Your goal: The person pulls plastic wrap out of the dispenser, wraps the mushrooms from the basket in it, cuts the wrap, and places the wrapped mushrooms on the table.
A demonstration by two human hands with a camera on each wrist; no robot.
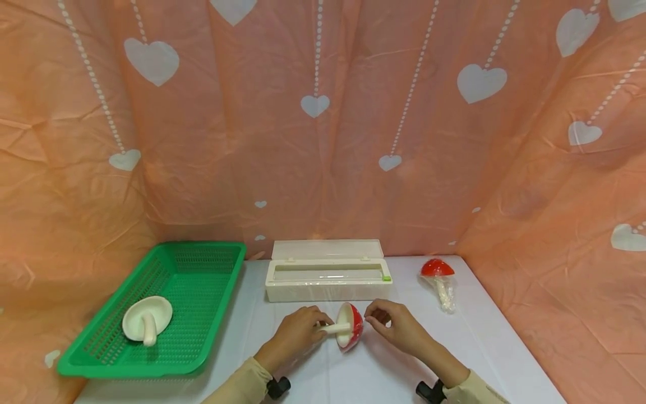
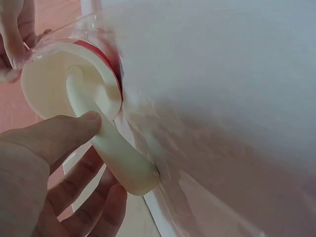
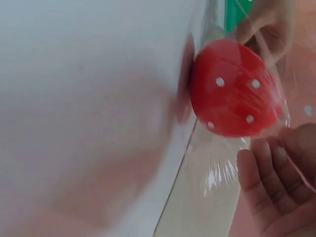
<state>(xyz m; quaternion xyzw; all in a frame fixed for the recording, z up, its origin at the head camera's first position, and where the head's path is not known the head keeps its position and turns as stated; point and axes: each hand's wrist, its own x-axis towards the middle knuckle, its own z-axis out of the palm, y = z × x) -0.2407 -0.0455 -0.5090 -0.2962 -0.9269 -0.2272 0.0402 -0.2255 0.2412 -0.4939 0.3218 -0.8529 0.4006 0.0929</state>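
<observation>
A toy mushroom [image 1: 356,329] with a white-dotted red cap lies sideways above the white table, cap to the right. My left hand [image 1: 299,332] holds its pale stem [image 2: 118,158], thumb on one side and fingers around the other. Clear plastic film [image 3: 219,170] drapes over the cap and spreads beside it. To the right of the cap, my right hand [image 1: 396,326] pinches an edge of this film between thumb and forefinger; its other fingers are loosely bent in the right wrist view.
Behind the hands stands a white film dispenser [image 1: 328,292] with its lid raised. A green basket [image 1: 206,350] at left contains another mushroom [image 1: 158,310], underside up. At back right lies a red-capped mushroom [image 1: 437,268] wrapped in film. Orange heart-patterned cloth [image 1: 353,196] hangs around the table.
</observation>
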